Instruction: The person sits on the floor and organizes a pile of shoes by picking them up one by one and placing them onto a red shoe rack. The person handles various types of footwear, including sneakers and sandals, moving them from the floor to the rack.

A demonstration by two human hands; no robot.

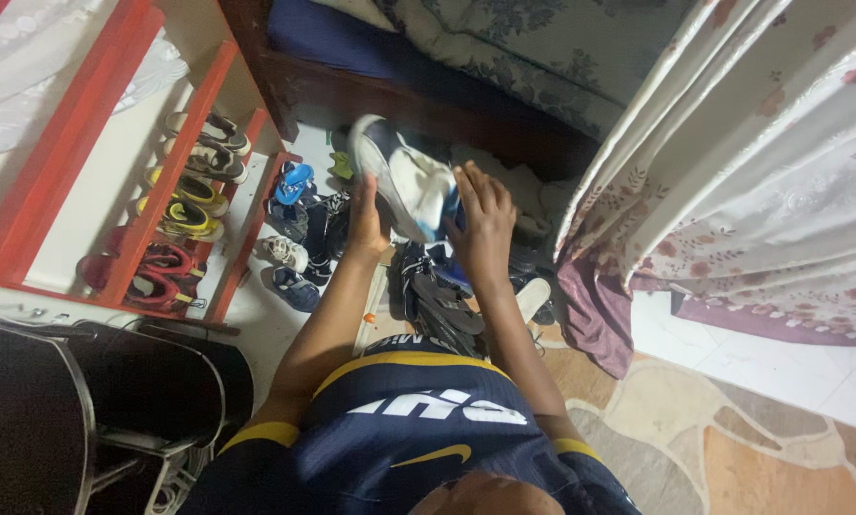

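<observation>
Sneaker (401, 179), white and dark blue with its sole turned up and away, is held in the air between both hands. The fingers (474, 187) of the right hand (483, 221) are spread and laid over the shoe's nearer side, gripping it from the right. The left hand (365, 221) is pressed against the shoe's left side; its fingers are hidden behind the shoe, so their curl cannot be told, though the shoe is clearly clasped by it. Both forearms are stretched forward and slightly inward from a dark blue jersey with yellow trim.

Directly beneath the fingers, a heap of dark shoes and sandals (439, 298) is spread on the floor. Left of the fingers, a red shoe rack (157, 200) is filled with pairs. Beyond the fingers a bed (466, 57) is seen, and to their right a flowered curtain (733, 162) is hung.
</observation>
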